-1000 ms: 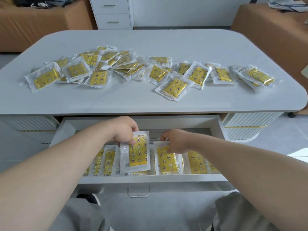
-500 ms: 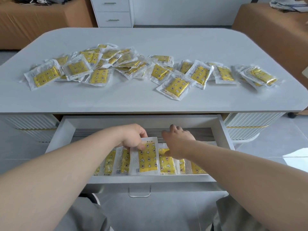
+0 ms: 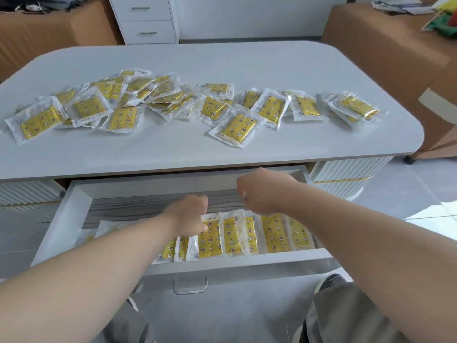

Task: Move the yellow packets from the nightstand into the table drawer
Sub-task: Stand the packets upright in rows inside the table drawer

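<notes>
Yellow packets (image 3: pixel 237 131), clear-wrapped, many: scattered in a loose band across the middle of the grey tabletop (image 3: pixel 222 65), overlapping most at centre left.

Further lot: a row (image 3: pixel 272 233) laid side by side along the front of the open drawer (image 3: pixel 74 219), lower centre of the frame.

Item in hand: one packet (image 3: pixel 210 241), left of the row's middle, its upper left corner under the left hand (image 3: pixel 188 214). Knuckles face the camera, thumb lies against the wrapper, fingers are tucked out of sight; pinch or press cannot be told.

Right hand (image 3: pixel 264 191): raised over the drawer's back right, apart from the row, fingers hanging loosely curled, nothing seen in them.

Step judged: seating this packet. Slide it flush against its neighbour, flatten it, then let go without dragging the row askew. Most of the stock lies on top, not yet moved.

Surroundings: drawer handle (image 3: pixel 190 285) below; white cabinet (image 3: pixel 148 21) at upper left.
</notes>
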A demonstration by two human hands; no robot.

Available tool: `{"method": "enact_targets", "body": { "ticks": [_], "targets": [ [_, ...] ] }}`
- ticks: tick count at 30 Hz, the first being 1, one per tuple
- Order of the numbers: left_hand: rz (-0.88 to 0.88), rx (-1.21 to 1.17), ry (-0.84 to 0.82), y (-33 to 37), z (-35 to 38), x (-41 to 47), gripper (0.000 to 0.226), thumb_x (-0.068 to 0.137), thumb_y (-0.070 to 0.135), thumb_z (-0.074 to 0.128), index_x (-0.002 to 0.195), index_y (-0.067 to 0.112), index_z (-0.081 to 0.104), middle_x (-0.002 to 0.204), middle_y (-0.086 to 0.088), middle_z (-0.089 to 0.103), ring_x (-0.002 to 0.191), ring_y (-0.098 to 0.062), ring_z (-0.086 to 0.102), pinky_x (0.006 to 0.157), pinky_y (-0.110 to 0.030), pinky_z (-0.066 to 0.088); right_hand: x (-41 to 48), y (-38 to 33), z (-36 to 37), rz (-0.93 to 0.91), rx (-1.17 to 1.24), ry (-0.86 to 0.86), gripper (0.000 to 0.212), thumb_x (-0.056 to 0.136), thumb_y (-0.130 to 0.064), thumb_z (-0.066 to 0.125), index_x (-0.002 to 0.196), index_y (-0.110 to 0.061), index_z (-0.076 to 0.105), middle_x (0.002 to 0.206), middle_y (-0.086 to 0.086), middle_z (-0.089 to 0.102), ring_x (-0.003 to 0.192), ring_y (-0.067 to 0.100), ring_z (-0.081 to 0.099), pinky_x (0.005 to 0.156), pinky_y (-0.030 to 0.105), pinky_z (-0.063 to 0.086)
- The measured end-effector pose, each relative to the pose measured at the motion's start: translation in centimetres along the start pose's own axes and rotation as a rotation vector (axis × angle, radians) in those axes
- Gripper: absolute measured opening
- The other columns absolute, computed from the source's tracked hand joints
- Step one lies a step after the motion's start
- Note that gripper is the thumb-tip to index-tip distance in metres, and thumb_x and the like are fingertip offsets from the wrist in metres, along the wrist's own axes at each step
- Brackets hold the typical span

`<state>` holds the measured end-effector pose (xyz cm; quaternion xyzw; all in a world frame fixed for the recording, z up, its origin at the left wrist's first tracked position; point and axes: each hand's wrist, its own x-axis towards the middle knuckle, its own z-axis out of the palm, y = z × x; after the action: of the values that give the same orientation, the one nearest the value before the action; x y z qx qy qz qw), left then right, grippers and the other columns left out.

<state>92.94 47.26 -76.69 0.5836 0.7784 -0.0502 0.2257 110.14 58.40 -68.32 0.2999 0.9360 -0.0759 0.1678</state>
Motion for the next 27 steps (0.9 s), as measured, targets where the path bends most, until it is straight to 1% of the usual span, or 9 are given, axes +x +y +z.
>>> {"method": "enact_targets", "body": {
  "ticks": [4, 7, 11, 13, 15, 17, 20, 24, 27],
  "targets": [
    [0.027, 0.211, 0.042, 1.2, -0.7, -0.1, 0.044, 0.081, 0.038, 0.077, 0.106, 0.016, 0.048, 0.096, 0.000, 0.053, 0.082, -0.019, 0.058, 0.067, -0.033, 0.050, -0.8, 1.3, -1.6, 0.026, 0.093, 0.118, 0.018, 0.096, -0.022, 0.050, 0.107, -0.025, 0.063, 0.101, -0.002, 0.064, 0.087, 0.022, 0.063, 0.070, 0.034, 0.056],
    [0.044, 0.284, -0.008, 3.3, -2.7, 0.1, 0.044, 0.083, 0.043, 0.072, 0.110, 0.017, 0.049, 0.096, 0.003, 0.050, 0.083, -0.018, 0.056, 0.069, -0.033, 0.050, -0.9, 2.6, -3.0, 0.059, 0.162, 0.225, 0.014, 0.092, -0.030, 0.051, 0.095, -0.028, 0.064, 0.091, -0.006, 0.063, 0.084, 0.021, 0.061, 0.065, 0.029, 0.050],
    [0.102, 0.142, -0.065, 7.4, -6.3, -0.2, 0.034, 0.088, 0.052, 0.065, 0.106, 0.025, 0.057, 0.090, 0.009, 0.058, 0.083, -0.013, 0.058, 0.071, -0.031, 0.050, 0.1, 5.2, -3.9, 0.220, 0.316, 0.452, 0.020, 0.089, -0.033, 0.049, 0.076, -0.020, 0.057, 0.076, -0.002, 0.059, 0.070, 0.021, 0.056, 0.056, 0.026, 0.038],
    [0.169, 0.021, 0.042, 9.1, -8.2, -0.6, 0.028, 0.089, 0.053, 0.065, 0.100, 0.028, 0.059, 0.085, 0.012, 0.059, 0.078, -0.009, 0.057, 0.069, -0.030, 0.050, 0.9, 7.1, -4.0, 0.301, 0.382, 0.634, 0.022, 0.090, -0.032, 0.048, 0.077, -0.016, 0.056, 0.083, 0.002, 0.059, 0.081, 0.027, 0.056, 0.061, 0.029, 0.036],
    [0.222, -0.074, 0.214, 10.5, -9.9, -0.8, 0.026, 0.091, 0.052, 0.064, 0.099, 0.028, 0.060, 0.084, 0.012, 0.059, 0.077, -0.010, 0.058, 0.068, -0.031, 0.052, 1.6, 9.4, -4.2, 0.393, 0.341, 0.761, 0.025, 0.094, -0.036, 0.048, 0.093, -0.015, 0.060, 0.104, 0.006, 0.058, 0.106, 0.030, 0.051, 0.078, 0.035, 0.040],
    [0.278, -0.128, 0.398, 12.0, -11.1, -0.4, 0.023, 0.094, 0.049, 0.061, 0.101, 0.027, 0.058, 0.084, 0.012, 0.061, 0.076, -0.010, 0.059, 0.066, -0.030, 0.051, 1.9, 12.0, -4.3, 0.523, 0.317, 0.766, 0.037, 0.096, -0.046, 0.049, 0.115, -0.016, 0.057, 0.126, 0.010, 0.050, 0.124, 0.034, 0.042, 0.100, 0.044, 0.036],
    [0.366, -0.130, 0.580, 14.3, -12.4, 2.4, 0.024, 0.097, 0.045, 0.057, 0.109, 0.024, 0.058, 0.100, 0.009, 0.063, 0.090, -0.014, 0.059, 0.074, -0.032, 0.051, 1.8, 16.1, -4.0, 0.673, 0.377, 0.745, 0.056, 0.094, -0.056, 0.051, 0.134, -0.017, 0.047, 0.144, 0.015, 0.039, 0.137, 0.037, 0.031, 0.111, 0.049, 0.028],
    [0.371, 0.065, 0.600, 18.2, -14.4, 9.0, 0.043, 0.099, 0.045, 0.052, 0.133, 0.019, 0.051, 0.137, 0.000, 0.054, 0.126, -0.024, 0.049, 0.102, -0.040, 0.044, 2.1, 21.0, -3.3, 0.801, 0.463, 0.646, 0.075, 0.091, -0.062, 0.051, 0.151, -0.023, 0.030, 0.164, 0.024, 0.012, 0.153, 0.040, 0.004, 0.122, 0.052, 0.011],
    [0.266, 0.189, 0.490, 20.6, -15.1, 13.4, 0.059, 0.100, 0.050, 0.046, 0.152, 0.024, 0.033, 0.161, 0.001, 0.030, 0.147, -0.031, 0.026, 0.114, -0.047, 0.031, 2.8, 22.9, -2.9, 0.840, 0.551, 0.571, 0.087, 0.088, -0.070, 0.053, 0.157, -0.032, 0.017, 0.166, 0.024, -0.002, 0.153, 0.042, -0.005, 0.122, 0.056, 0.003]
  ]
}}
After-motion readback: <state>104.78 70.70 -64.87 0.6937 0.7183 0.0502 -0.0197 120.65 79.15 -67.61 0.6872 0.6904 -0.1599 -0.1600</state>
